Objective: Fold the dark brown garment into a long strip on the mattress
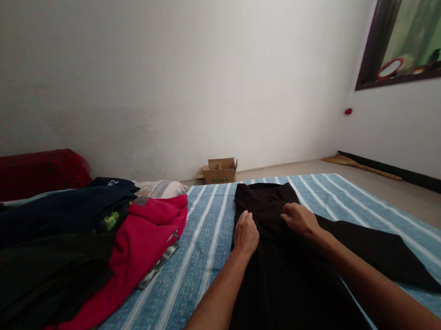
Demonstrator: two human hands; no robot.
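A black garment [281,265] lies stretched out on the blue striped bedsheet [194,235]; I cannot make out its exact kind. One long piece of it spreads to the right, and its nearer part runs out of view at the bottom. My left hand [246,232] is closed on the cloth near the garment's left edge, below its far end. Across from it, my right hand [300,220] has its fingers curled and pinched on the right side of the same cloth. The fingertips of both hands are partly hidden.
Piled clothes lie at the left, among them a pink garment [150,237], a navy one [60,213] and a dark green one [45,277]. Beyond the bed's far edge, an opened cardboard box [219,174] stands by the wall. A window [413,32] is at upper right.
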